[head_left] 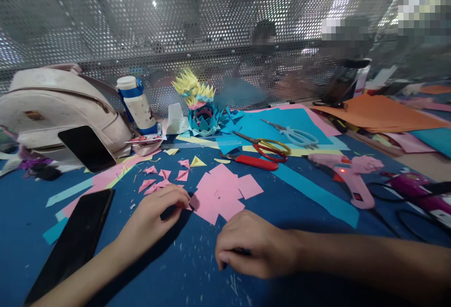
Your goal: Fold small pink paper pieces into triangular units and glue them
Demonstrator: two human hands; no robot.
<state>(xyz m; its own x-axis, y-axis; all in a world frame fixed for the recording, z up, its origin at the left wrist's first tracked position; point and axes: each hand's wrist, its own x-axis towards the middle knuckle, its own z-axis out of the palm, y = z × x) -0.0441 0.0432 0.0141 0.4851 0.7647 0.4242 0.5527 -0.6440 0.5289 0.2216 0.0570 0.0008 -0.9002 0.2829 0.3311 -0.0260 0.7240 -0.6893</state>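
Observation:
Pink paper squares (218,192) lie overlapping on the blue table, just beyond my two hands. My left hand (157,213) is closed in a pinch at their left edge, with a bit of pink paper at the fingertips; whether it grips that paper is unclear. Small folded pink pieces (164,174) are scattered behind it. My right hand (252,246) rests curled on the table in front of the squares, and the inside of its fingers is hidden. A red-handled cutter (257,162) and red-and-yellow scissors (271,149) lie behind the squares.
A pink glue gun (352,175), its cord and a purple tool (419,192) are at right. Two phones, one dark and flat (75,232), a backpack (59,109) and a bottle (137,105) stand or lie left. Behind are a folded-paper model (204,114) and light-blue scissors (299,137).

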